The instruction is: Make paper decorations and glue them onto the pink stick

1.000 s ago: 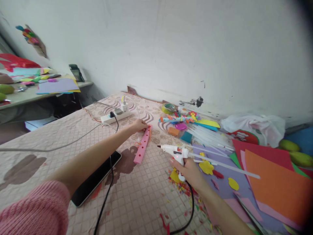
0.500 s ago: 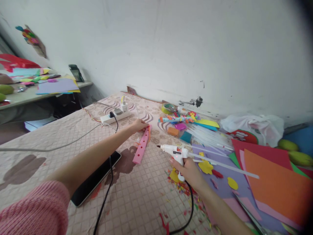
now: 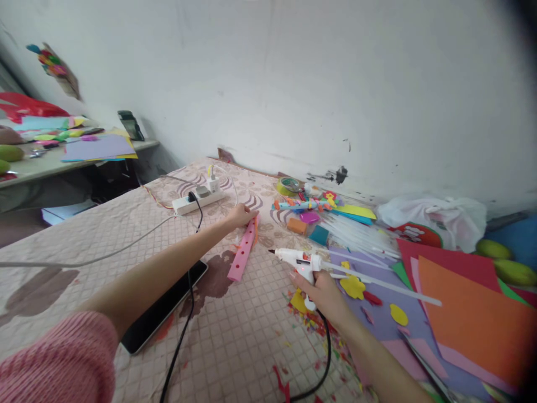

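My right hand [image 3: 323,291] is wrapped round the handle of a white hot glue gun [image 3: 300,261]. Its dark nozzle points left, and a long clear glue stick [image 3: 386,282] sticks out of its back. At the far end of a pink strip with dark red dots [image 3: 243,252] is my left hand [image 3: 241,215], fingers drawn together on the strip's tip. The strip lies on the quilted tablecloth [image 3: 243,336], with a thin orange piece [image 3: 256,230] along its right side. A gap separates the nozzle from the strip.
A white power strip [image 3: 199,201] and a dark tablet [image 3: 163,308] are on the left, with cables across the cloth. Coloured sheets [image 3: 474,313], scissors [image 3: 425,364], glue sticks [image 3: 352,238] and paper scraps [image 3: 314,322] spread on the right. Behind stands a wall.
The hands, glue gun and pink strip stay nearly in place. My left fingers have shifted slightly at the strip's end, and the grey cable at left has sagged a little.
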Demonstrator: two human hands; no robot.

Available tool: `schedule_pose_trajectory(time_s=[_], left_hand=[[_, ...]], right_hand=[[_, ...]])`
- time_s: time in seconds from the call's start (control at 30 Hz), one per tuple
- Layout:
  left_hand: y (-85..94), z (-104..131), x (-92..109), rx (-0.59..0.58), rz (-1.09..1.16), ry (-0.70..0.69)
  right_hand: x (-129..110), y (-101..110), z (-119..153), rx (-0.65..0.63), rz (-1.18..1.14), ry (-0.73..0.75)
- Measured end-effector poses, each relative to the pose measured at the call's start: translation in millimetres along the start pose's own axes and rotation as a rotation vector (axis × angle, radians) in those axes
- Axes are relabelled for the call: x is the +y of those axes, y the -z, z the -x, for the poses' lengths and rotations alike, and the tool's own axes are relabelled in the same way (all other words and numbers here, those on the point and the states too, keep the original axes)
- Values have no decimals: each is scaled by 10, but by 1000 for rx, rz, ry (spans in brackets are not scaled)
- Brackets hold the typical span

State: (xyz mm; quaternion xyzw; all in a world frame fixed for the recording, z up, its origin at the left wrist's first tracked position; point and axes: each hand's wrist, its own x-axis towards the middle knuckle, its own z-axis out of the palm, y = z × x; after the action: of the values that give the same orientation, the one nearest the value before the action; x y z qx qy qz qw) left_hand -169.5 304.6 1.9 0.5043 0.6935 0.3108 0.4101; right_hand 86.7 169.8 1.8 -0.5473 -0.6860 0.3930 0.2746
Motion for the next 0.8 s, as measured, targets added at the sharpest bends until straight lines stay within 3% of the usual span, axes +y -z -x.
schedule_pose_trajectory(time_s=[0.8], left_hand=[[-36, -46, -57, 60, -119, -111]], right_hand=[[57, -33, -36, 10, 60, -8]])
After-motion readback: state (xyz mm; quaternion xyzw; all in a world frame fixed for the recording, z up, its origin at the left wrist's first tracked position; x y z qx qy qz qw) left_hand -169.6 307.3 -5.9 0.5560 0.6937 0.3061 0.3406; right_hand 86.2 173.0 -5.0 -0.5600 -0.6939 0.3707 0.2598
